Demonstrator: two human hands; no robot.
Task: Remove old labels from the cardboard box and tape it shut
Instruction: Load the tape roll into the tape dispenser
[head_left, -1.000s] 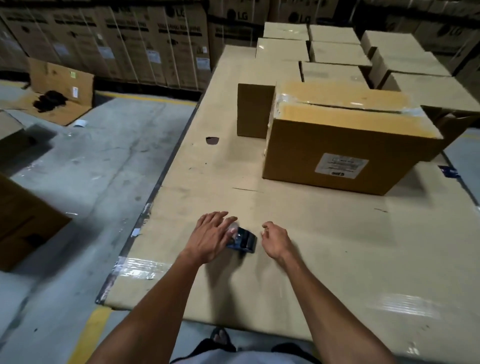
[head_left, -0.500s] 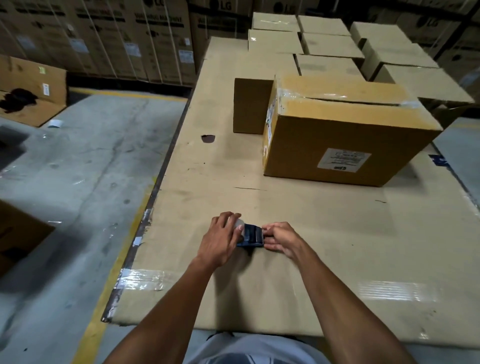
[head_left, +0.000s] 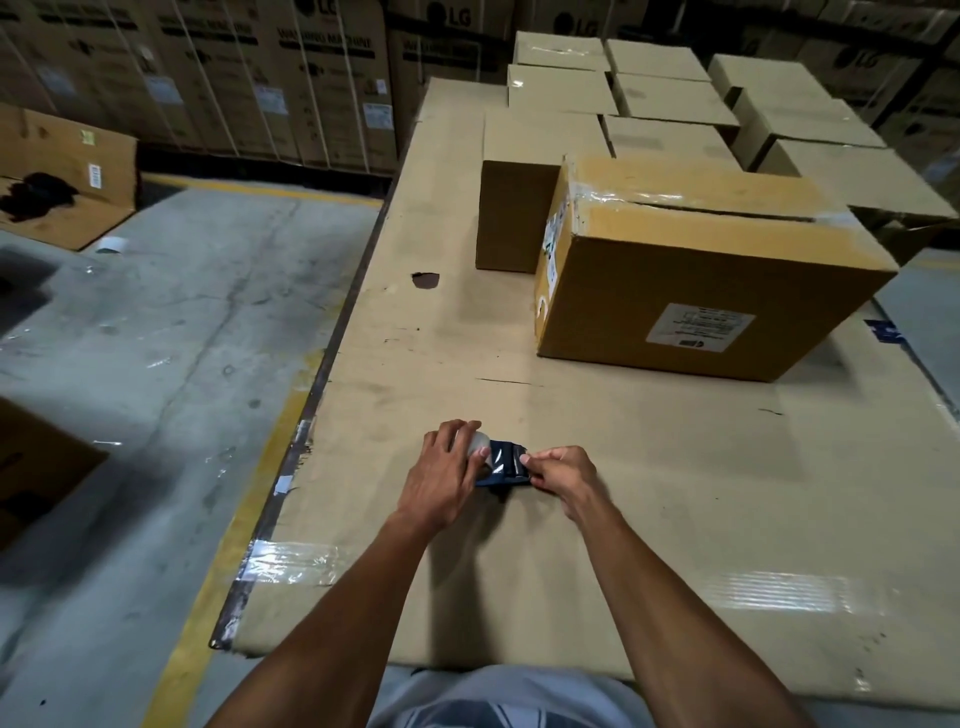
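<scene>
Head view: a blue tape dispenser (head_left: 503, 464) is seen lying on the cardboard-covered table (head_left: 649, 467), held between both hands near the front edge. The left hand (head_left: 445, 478) is draped over the roll end of the dispenser, fingers curled around the pale tape roll, the thumb pressed against its side. The right hand (head_left: 561, 474) is closed in a pinch at the dispenser's right end; whether a free tape end is gripped there cannot be told.

The cardboard box (head_left: 696, 275) is set farther back and to the right on the table, well apart from the hands. Its top flaps are closed, with clear tape visible along part of the seam and over the left edge. A white label (head_left: 700, 327) is stuck to the side facing the camera, and further sticker remnants (head_left: 549, 244) are seen on the left side.

Behind it, more closed boxes (head_left: 670, 98) are grouped on the table. A small dark hole (head_left: 426, 280) is seen in the table covering to the left of the box.
</scene>
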